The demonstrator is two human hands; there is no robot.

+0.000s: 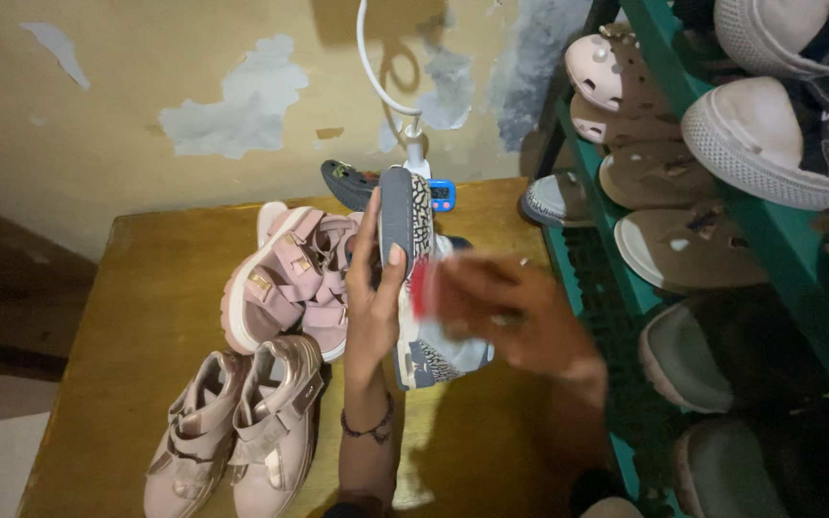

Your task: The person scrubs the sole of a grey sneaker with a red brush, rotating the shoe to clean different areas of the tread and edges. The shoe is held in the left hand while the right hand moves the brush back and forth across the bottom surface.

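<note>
Left hand (376,307) grip clamped on a grey-soled sneaker with black-and-white crackle print (407,225), held sole-up on edge above the middle of the wooden bench (146,288), thumb on the sole rim. Right hand (506,312) is motion-blurred, just beside the sneaker's right side; something red (421,288) sits at its fingertips, can't tell what, and can't tell how that grip stands. A second crackle-print sneaker (443,360) lies under both hands. Pink strappy chunky sandals (290,278) sit left of centre, touching the left hand's side. Rose-gold strap shoes (237,422) sit near the front edge. Small blue digital timer (442,195) at the far edge. Bare wood along the left edge and front right. Green shoe rack (645,288) crowds the right edge.
</note>
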